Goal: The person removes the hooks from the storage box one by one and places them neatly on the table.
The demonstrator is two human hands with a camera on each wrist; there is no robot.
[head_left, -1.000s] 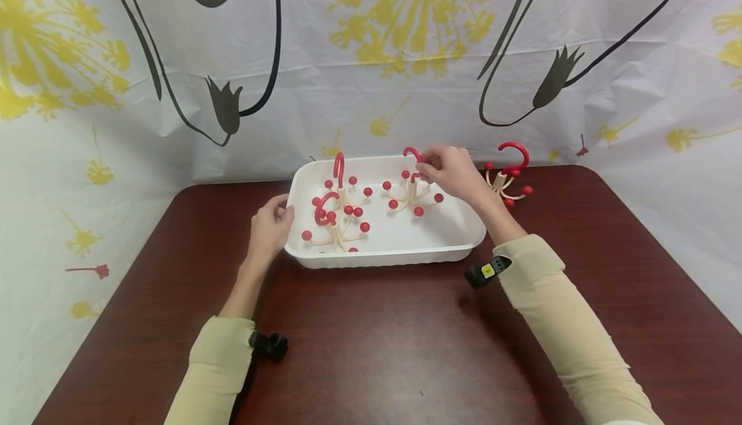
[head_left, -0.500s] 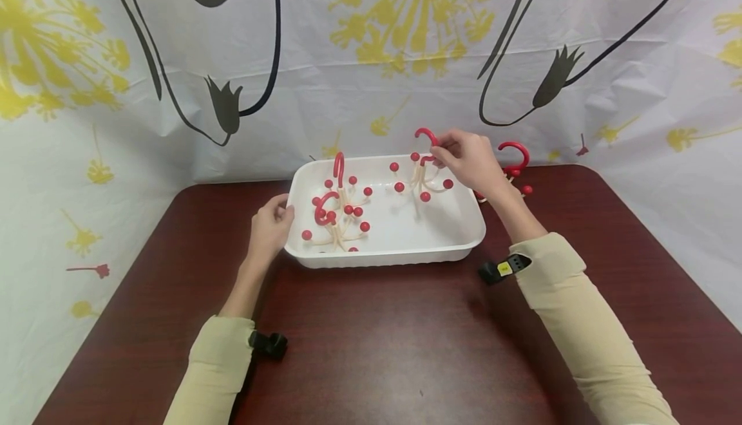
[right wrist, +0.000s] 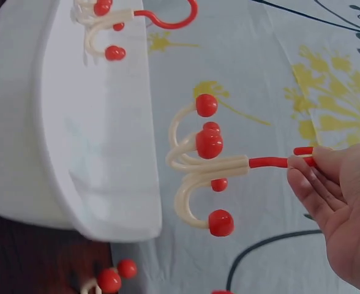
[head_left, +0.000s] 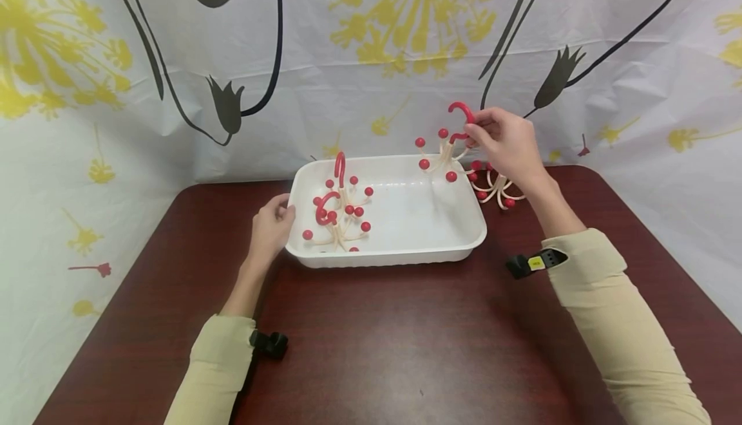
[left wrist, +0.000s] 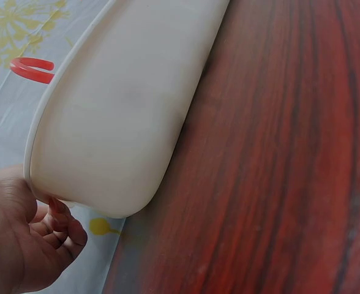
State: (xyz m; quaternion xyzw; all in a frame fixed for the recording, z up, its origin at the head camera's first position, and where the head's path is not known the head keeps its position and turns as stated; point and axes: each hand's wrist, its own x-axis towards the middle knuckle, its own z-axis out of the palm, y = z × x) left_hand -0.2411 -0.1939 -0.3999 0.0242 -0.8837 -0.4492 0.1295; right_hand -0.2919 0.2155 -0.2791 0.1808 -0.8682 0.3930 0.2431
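My right hand (head_left: 513, 145) pinches the red hook of a hanger (head_left: 445, 154) with several cream curved arms tipped in red balls. This hanger hangs above the right back corner of the white tray (head_left: 385, 258); in the right wrist view the held hanger (right wrist: 223, 165) is beyond the tray's rim. My left hand (head_left: 269, 230) grips the tray's left end, fingers curled at the rim in the left wrist view. Inside the tray's left half stand two similar hangers, one behind (head_left: 342, 196) and one in front (head_left: 335, 235).
Another such hanger (head_left: 494, 188) stands on the dark red table (head_left: 377, 341) just right of the tray, partly hidden by my right hand. A white sheet (head_left: 371, 90) with yellow and grey plant prints hangs behind the table. Each wrist wears a black strap camera (head_left: 269, 344).
My right hand has lifted the hanger out of the tray's right half, carrying it up and to the right. The left hand stays at the tray's end.
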